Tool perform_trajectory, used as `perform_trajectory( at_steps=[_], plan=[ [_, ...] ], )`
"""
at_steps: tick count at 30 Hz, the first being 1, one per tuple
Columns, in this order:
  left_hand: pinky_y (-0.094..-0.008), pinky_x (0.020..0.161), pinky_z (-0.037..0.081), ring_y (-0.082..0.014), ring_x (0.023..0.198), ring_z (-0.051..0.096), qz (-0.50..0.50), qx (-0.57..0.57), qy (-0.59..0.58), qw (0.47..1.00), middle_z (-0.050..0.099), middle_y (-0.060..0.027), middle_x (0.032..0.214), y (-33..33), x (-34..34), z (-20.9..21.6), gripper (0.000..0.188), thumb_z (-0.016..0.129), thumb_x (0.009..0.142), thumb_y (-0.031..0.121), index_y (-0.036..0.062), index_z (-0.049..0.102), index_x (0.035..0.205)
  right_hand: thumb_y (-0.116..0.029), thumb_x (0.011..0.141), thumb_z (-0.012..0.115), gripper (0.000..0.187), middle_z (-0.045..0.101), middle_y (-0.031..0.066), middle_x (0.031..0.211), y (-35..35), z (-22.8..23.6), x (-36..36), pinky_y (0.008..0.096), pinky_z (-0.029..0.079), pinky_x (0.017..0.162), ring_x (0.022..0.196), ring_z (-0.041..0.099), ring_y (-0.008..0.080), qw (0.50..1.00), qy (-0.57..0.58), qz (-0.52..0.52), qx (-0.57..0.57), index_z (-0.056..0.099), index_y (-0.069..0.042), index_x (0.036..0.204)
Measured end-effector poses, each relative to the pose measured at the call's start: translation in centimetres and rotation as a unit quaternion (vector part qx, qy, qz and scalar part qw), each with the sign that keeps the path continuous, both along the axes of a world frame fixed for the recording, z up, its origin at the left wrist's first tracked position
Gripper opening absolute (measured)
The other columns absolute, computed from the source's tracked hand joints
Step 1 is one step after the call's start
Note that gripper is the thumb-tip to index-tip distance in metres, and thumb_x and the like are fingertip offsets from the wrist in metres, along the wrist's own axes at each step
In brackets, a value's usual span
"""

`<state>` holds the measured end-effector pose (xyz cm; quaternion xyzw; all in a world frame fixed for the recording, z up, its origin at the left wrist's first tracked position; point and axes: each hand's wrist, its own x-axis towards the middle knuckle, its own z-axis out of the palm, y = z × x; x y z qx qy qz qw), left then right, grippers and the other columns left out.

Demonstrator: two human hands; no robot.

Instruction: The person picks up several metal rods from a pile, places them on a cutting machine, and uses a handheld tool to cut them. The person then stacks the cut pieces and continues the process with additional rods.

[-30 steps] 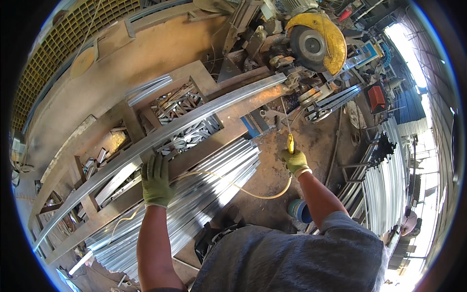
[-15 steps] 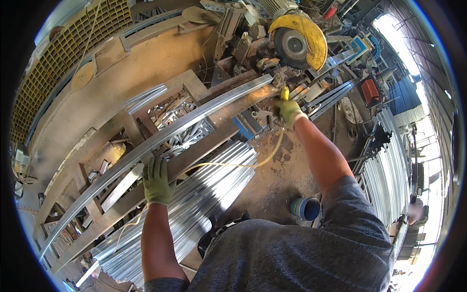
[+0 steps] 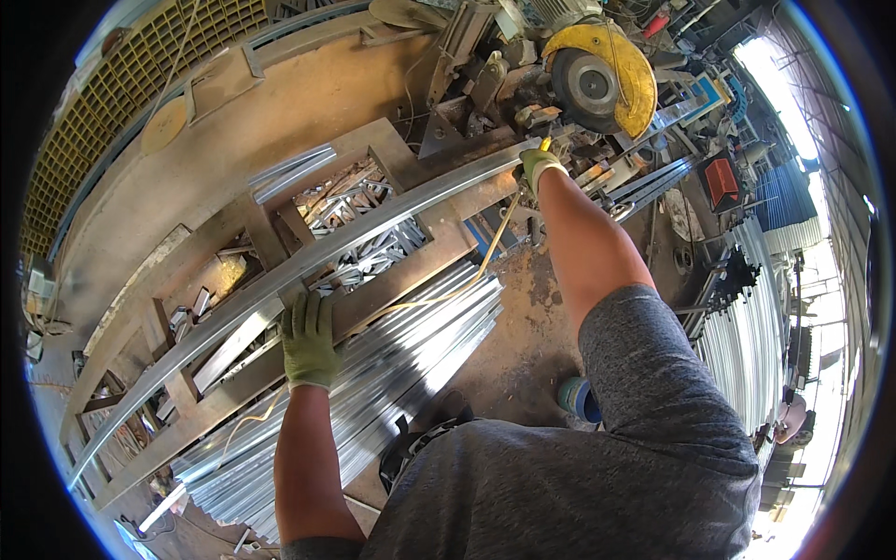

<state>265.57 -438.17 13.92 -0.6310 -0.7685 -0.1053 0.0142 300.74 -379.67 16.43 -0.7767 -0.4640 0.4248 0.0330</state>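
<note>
A long silvery metal profile [image 3: 364, 222] lies across the rusty steel frame, from the far left toward the saw; it looks bent through the fisheye. My left hand [image 3: 310, 345], in a green glove, rests with fingers stretched out at the profile's near side, over the frame's edge. My right hand [image 3: 539, 166], gloved too, is closed beside the profile's right end. A small yellow tool [image 3: 545, 145] pokes out of its grip; its kind is mostly hidden. From this hand a thin yellow strip [image 3: 499, 238], like a cord or measuring tape, runs down and left past my left hand.
A cut-off saw with a yellow guard [image 3: 639, 93] stands at the far right. Scrap offcuts [image 3: 359, 257] fill the frame's opening. Bundled metal profiles [image 3: 411, 345] lie below the frame. A blue bucket [image 3: 571, 396] stands near me, and a red container [image 3: 721, 179] at the right.
My right hand has moved up and left to the profile's end with the yellow tool. The yellow strip has shifted with it and hangs straighter. My left hand stays on the frame.
</note>
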Motion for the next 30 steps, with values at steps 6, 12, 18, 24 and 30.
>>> perform_trajectory(
  at_steps=[6,12,18,24,30],
  plan=[
    [-0.0663,0.139,0.035,-0.0414,0.169,0.045,0.003,-0.022,-0.008,1.0,0.054,-0.0138,0.175,-0.1,0.1,0.4,0.112,0.101,0.078,0.042,0.0125,0.05,0.173,-0.036,0.115,0.071,0.027,0.084,0.0074,0.102,3.4,-1.0,1.4,0.0447,0.057,0.07,0.082,0.077,0.0266,0.995,0.069,-0.078,0.002,0.078,-0.012,0.123],
    [-0.0661,0.14,0.033,-0.0409,0.169,0.044,0.006,-0.04,-0.01,0.999,0.054,-0.0138,0.174,0.2,0.2,1.0,0.11,0.1,0.079,0.042,0.0112,0.051,0.173,-0.039,0.116,0.069,0.023,0.079,-0.0002,0.086,3.8,0.8,1.8,0.0417,0.045,0.058,0.063,0.065,0.0194,0.95,0.209,-0.231,0.031,0.075,-0.019,0.107],
    [-0.0666,0.141,0.033,-0.0408,0.172,0.042,-0.005,-0.036,0.004,0.999,0.053,-0.0145,0.176,0.4,0.2,0.5,0.106,0.098,0.083,0.044,0.0095,0.053,0.172,-0.042,0.117,0.069,0.028,0.084,0.0007,0.093,2.9,2.7,3.0,0.0387,0.047,0.059,0.072,0.075,0.0192,0.951,0.199,-0.234,0.044,0.079,-0.016,0.115],
    [-0.0665,0.142,0.032,-0.0411,0.174,0.04,-0.01,-0.033,0.014,0.999,0.05,-0.0147,0.181,0.2,0.6,0.4,0.106,0.096,0.085,0.047,0.0077,0.052,0.173,-0.033,0.109,0.083,0.023,0.088,0.0115,0.101,0.0,7.8,7.2,0.0392,0.059,0.057,0.075,0.082,0.0214,0.944,0.295,-0.146,0.0,0.08,-0.01,0.114],
    [-0.064,0.144,0.029,-0.04,0.175,0.037,-0.006,-0.05,0.022,0.999,0.049,-0.013,0.184,-0.3,1.8,1.5,0.109,0.095,0.087,0.05,0.0086,0.048,0.177,-0.036,0.108,0.087,0.032,0.086,0.011,0.1,-9.4,11.1,11.6,0.0359,0.059,0.053,0.079,0.083,0.0259,0.922,0.344,-0.167,0.053,0.079,-0.006,0.117]
  ],
)
